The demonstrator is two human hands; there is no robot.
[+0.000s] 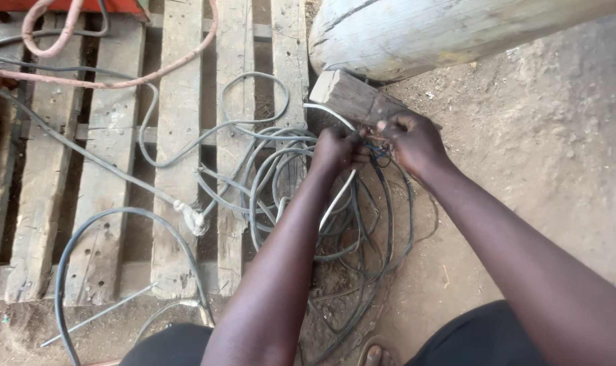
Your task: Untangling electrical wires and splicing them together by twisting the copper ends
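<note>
Both hands are up close together over a tangle of cables on the ground. The left hand [335,150] is curled shut around a pale cable [338,200] that runs down and away from the fist, and the right hand [411,139] has its fingers pinched tight on the thin wire ends [374,139] held between the two hands. From here it looks like the ends are being twisted or joined, though the fingers hide the joint itself, so I cannot tell how much of it is made.

The work seems mid-way at best: the heap of grey and black cable [301,203] below the hands lies in loose, crossed loops, not coiled or tidied, spilling from the wooden pallet [179,135] onto the dirt floor [551,149]. One cable on the pallet already carries a white taped joint [193,218], which suggests one splice is finished.

Just behind the hands sits a wooden block [352,98], wedged against a big pale log [443,34]. A pinkish hose [118,83] loops across the top of the pallet, and a thin metal rod [98,315] lies near its front edge.
</note>
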